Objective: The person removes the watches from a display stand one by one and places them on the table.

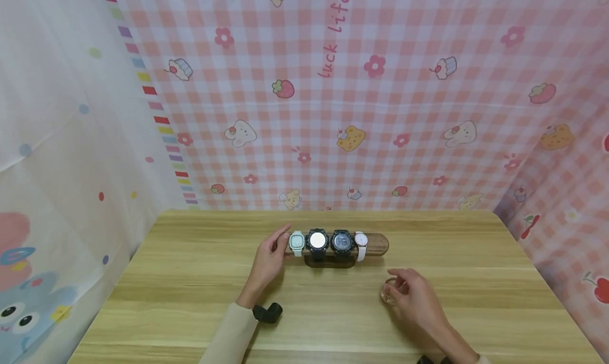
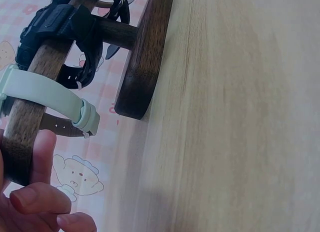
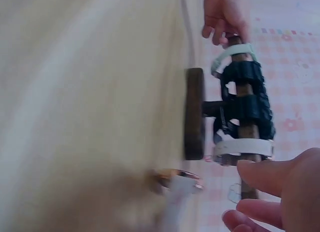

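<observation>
Gripped by the left hand (image 1: 267,257) at its nine o'clock end, the wooden stand (image 1: 379,243) looks stiff and fairly light, so that end seems a sound hold. Toward four o'clock from it, a pale-strapped watch (image 3: 178,186) shows beside the right hand (image 1: 420,299), whose thumb and fingers are parted, apparently holding nothing; the case is probably slick and scratchable, best pinched by its sides.

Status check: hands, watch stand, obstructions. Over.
Left hand pinching left end of brown wooden watch stand. Right hand by round rose-gold white-strapped watch, grip unclear. Stand bears square mint watch, two black watches, white watch; right end bare. Path looks clear.
</observation>
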Tool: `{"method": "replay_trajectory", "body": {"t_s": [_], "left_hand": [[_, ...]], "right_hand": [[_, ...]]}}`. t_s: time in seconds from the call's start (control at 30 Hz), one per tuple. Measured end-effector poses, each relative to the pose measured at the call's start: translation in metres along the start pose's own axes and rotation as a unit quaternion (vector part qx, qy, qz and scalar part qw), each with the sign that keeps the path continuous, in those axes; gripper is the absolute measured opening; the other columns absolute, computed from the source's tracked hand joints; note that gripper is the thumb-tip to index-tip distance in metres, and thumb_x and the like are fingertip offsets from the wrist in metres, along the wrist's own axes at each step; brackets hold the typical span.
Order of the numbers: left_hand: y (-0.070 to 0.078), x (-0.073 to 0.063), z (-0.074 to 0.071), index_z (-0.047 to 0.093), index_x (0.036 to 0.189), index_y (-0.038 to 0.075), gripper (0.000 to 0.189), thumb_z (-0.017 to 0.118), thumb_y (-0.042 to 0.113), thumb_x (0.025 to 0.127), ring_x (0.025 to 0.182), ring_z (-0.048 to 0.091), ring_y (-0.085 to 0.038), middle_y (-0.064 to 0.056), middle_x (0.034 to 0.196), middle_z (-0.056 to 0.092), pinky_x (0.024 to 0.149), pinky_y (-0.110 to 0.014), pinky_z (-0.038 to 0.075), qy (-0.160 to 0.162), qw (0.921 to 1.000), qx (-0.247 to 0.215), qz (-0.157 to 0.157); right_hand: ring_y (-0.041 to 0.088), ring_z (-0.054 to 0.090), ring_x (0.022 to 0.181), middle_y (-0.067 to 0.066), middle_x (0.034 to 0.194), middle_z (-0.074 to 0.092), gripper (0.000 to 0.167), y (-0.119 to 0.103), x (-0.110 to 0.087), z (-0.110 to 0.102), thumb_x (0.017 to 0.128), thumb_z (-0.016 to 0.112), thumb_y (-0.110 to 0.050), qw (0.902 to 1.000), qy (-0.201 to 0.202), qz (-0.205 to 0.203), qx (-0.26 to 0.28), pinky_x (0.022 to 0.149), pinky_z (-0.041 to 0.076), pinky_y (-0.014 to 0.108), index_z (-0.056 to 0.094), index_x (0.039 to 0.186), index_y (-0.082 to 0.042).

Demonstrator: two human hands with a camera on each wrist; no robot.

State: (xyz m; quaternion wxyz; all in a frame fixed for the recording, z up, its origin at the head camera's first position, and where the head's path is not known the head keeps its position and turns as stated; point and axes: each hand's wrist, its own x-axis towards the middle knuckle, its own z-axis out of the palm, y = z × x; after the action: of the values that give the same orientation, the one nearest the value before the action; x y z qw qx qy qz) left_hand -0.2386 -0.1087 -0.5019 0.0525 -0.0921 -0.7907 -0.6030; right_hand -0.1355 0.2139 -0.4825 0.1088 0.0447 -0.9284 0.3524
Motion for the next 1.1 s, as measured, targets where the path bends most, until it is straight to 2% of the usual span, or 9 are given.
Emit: {"method": "replay_trajectory", "body": {"t_s": [0.2,0.37,0.57,0.7,0.87,0.97,1.1], "left_hand": [[0.000,0.000,0.000,0.058,0.139,0.015,0.037,0.049,0.027,0.106,0.075,0.065,-0.032,-0.012,0.100,0.066,0.067,-0.037,0.060,0.001,1.0000,0.004,-0.001],[-0.001,0.000,0.000,0.058,0.139,0.014,0.037,0.049,0.026,0.106,0.075,0.065,-0.031,-0.012,0.101,0.066,0.066,-0.036,0.059,0.003,1.0000,0.001,-0.005],[-0.002,0.000,0.001,0.057,0.140,0.012,0.039,0.049,0.027,0.105,0.073,0.064,-0.028,-0.012,0.097,0.065,0.066,-0.037,0.059,0.004,0.9999,0.000,-0.012],[0.000,0.000,0.002,0.056,0.141,0.011,0.038,0.048,0.025,0.106,0.077,0.064,-0.036,-0.013,0.098,0.065,0.069,-0.045,0.059,0.004,0.9998,0.000,-0.021],[0.022,-0.006,-0.002,0.054,0.141,0.006,0.037,0.046,0.017,0.107,0.083,0.062,-0.048,-0.015,0.097,0.064,0.074,-0.053,0.057,-0.011,0.9998,-0.006,-0.018],[0.036,-0.010,-0.004,0.054,0.140,0.003,0.037,0.047,0.014,0.106,0.082,0.062,-0.048,-0.015,0.098,0.065,0.073,-0.051,0.058,-0.013,0.9999,-0.004,-0.007],[0.040,-0.012,-0.004,0.055,0.139,0.002,0.036,0.047,0.013,0.106,0.082,0.062,-0.048,-0.016,0.100,0.066,0.072,-0.051,0.058,-0.010,0.9999,-0.003,-0.003]], "right_hand": [[0.001,0.044,0.060,-0.004,0.071,0.056,0.027,-0.006,0.016,-0.010,0.078,0.082,-0.004,0.9961,0.058,-0.066,-0.007,0.050,0.041,0.019,0.072,0.102,0.002],[0.001,0.046,0.061,-0.002,0.074,0.057,0.026,-0.012,0.029,-0.018,0.080,0.081,-0.005,0.9936,0.059,-0.096,-0.004,0.049,0.041,0.019,0.072,0.103,0.002],[0.006,0.050,0.065,0.004,0.084,0.060,0.031,-0.014,0.043,-0.023,0.086,0.078,-0.011,0.9950,0.033,-0.094,-0.002,0.052,0.043,0.021,0.070,0.113,0.001],[0.009,0.052,0.067,0.009,0.092,0.062,0.036,-0.013,0.051,-0.021,0.087,0.077,-0.012,0.9963,0.018,-0.083,0.015,0.054,0.044,0.022,0.067,0.119,0.001],[0.010,0.050,0.065,0.012,0.096,0.061,0.040,-0.014,0.058,-0.015,0.088,0.077,-0.014,0.9974,-0.007,-0.056,0.045,0.051,0.042,0.022,0.065,0.123,0.000],[0.011,0.050,0.067,0.012,0.095,0.060,0.040,-0.016,0.062,-0.010,0.087,0.077,-0.014,0.9971,-0.011,-0.051,0.056,0.053,0.043,0.022,0.065,0.123,0.000],[0.014,0.049,0.071,0.011,0.093,0.062,0.040,-0.020,0.068,-0.006,0.086,0.077,-0.013,0.9968,-0.008,-0.050,0.062,0.058,0.044,0.022,0.066,0.121,0.002]]}}
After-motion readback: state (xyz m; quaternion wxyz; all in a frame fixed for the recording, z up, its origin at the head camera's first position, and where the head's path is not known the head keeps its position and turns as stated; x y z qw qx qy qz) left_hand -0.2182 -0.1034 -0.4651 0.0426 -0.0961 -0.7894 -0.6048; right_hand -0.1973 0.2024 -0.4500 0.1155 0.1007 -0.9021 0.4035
